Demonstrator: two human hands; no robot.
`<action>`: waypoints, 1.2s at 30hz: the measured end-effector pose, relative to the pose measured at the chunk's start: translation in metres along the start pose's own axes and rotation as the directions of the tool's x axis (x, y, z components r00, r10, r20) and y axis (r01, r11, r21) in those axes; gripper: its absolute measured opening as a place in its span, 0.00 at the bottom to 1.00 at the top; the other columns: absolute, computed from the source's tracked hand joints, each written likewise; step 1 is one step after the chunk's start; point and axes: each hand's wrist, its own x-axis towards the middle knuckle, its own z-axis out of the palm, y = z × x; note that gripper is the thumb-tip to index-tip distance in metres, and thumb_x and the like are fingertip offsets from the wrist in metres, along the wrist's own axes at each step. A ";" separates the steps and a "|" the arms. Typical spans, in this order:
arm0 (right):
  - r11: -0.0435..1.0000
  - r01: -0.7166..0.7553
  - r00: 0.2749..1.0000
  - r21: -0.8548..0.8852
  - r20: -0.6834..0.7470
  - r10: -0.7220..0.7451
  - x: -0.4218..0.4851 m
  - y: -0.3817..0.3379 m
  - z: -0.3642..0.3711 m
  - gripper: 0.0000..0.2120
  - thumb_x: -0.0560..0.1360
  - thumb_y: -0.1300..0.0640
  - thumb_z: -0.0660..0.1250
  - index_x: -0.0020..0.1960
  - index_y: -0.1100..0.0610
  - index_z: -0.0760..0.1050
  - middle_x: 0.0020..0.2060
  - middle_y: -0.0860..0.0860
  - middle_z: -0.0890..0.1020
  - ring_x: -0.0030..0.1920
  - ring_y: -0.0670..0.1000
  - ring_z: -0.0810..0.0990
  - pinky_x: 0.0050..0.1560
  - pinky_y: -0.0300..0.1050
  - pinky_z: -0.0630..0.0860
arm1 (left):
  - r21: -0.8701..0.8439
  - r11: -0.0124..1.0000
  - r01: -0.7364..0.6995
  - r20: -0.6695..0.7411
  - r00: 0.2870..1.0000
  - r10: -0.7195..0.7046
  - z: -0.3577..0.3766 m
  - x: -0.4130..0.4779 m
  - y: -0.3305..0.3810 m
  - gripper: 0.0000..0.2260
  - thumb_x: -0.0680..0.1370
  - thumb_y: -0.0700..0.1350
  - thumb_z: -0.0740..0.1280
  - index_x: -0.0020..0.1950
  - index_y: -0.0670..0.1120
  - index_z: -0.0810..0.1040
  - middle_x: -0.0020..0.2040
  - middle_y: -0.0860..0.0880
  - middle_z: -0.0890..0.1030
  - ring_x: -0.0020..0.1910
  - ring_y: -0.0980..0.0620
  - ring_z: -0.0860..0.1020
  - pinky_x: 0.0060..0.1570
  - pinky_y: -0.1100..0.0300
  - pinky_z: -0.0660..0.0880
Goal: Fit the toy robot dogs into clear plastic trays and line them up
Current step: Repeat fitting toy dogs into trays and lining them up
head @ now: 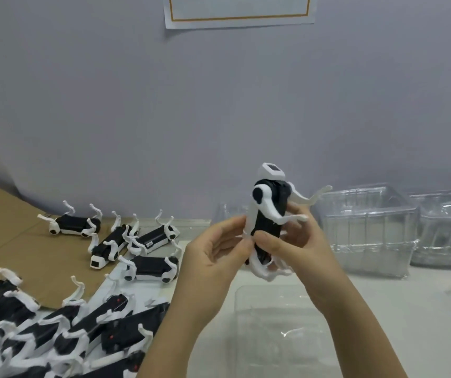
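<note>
Two hands hold one dog (268, 214) in the head view, raised above the table (423, 309) in front of a grey wall (218, 105). The dog stands on end, its white head with the small screen at the top and its rear legs at the bottom, just under the hands. Its front legs stick out to the right.

The right hand (298, 241) grasps the lower half of the dog's black body, with the thumb across the front and the fingers curled behind. The left hand (216, 249) is turned palm up, and its fingertips pinch the white leg along the dog's left edge. The upper half of the dog rises free above both grips.

A clear tray (273, 323) lies flat on the table directly below the hands, apart from the dog. Stacks (369, 227) of the same trays stand to the right, against the wall.

On the left, four loose dogs (150, 268) lie on their sides, partly on a sheet of cardboard (14, 241). A pile (55, 331) of more dogs crowds the lower left corner, legs tangled. A framed paper (240, 12) hangs on the wall above.
</note>
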 end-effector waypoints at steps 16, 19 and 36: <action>0.139 0.280 0.959 -0.950 0.270 -0.089 -0.037 0.035 -0.069 0.32 0.69 0.43 0.75 0.69 0.36 0.66 0.55 0.42 0.78 0.54 0.48 0.69 0.45 0.44 0.69 | 0.469 0.859 0.204 0.287 0.885 -0.366 -0.019 -0.061 -0.091 0.57 0.47 0.73 0.76 0.69 0.77 0.49 0.76 0.68 0.51 0.74 0.69 0.51 0.72 0.62 0.55; -0.071 0.385 0.922 -0.920 0.387 -0.006 -0.039 0.046 -0.074 0.31 0.72 0.45 0.73 0.72 0.39 0.65 0.58 0.45 0.77 0.56 0.52 0.70 0.54 0.46 0.67 | 0.477 0.854 0.209 0.266 0.892 -0.366 -0.015 -0.063 -0.096 0.54 0.49 0.70 0.78 0.67 0.79 0.50 0.71 0.74 0.56 0.72 0.72 0.54 0.68 0.67 0.57; 0.094 0.368 0.859 -0.925 0.377 0.346 -0.030 0.056 -0.062 0.24 0.79 0.53 0.61 0.70 0.33 0.63 0.66 0.44 0.59 0.64 0.50 0.57 0.64 0.44 0.53 | 0.343 0.905 0.251 0.257 0.902 -0.347 -0.024 -0.068 -0.105 0.56 0.54 0.64 0.81 0.74 0.70 0.51 0.74 0.70 0.55 0.74 0.71 0.52 0.70 0.66 0.56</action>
